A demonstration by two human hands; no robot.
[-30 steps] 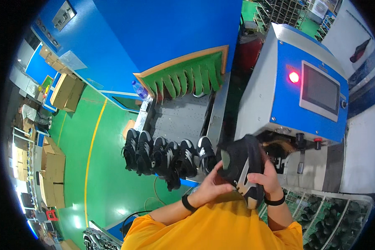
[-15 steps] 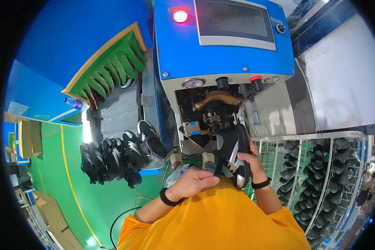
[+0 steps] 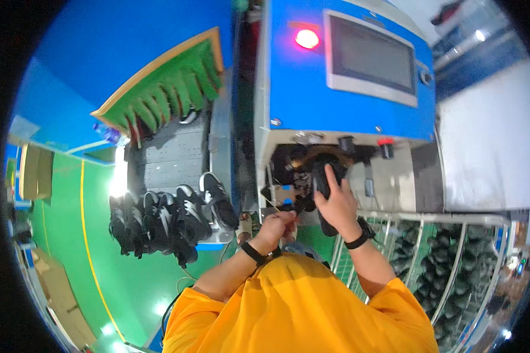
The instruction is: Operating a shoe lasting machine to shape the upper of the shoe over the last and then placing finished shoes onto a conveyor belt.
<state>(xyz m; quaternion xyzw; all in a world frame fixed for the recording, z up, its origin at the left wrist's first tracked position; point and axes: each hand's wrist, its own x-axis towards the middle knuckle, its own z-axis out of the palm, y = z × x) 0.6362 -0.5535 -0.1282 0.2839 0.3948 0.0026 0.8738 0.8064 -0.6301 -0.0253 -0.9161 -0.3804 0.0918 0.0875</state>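
Note:
A black shoe (image 3: 320,177) is sole-up inside the opening of a blue-and-cream machine (image 3: 288,88). My right hand (image 3: 340,206) grips it, with the index finger stretched along the sole and the thumb at its left side. Part of the shoe is hidden by the hand and the machine's dark inner parts. Just left of it, my left hand (image 3: 273,232) is closed in a pinch by the lower edge of the opening. Dark material lies beside those fingertips, but what they hold is too blurred to tell.
Several black-and-white shoes (image 3: 188,215) stand at the front of a grey conveyor (image 3: 171,154), under a green strip curtain (image 3: 171,88). At the right, a white wire rack (image 3: 418,217) holds many dark shoe-shaped pieces. A screen (image 3: 371,59) and red lamp (image 3: 307,39) are on the machine's front.
My right hand has taken the shoe from in front of my body up into the machine's opening, sole now facing up. My left hand has moved forward toward the machine. The view has shifted.

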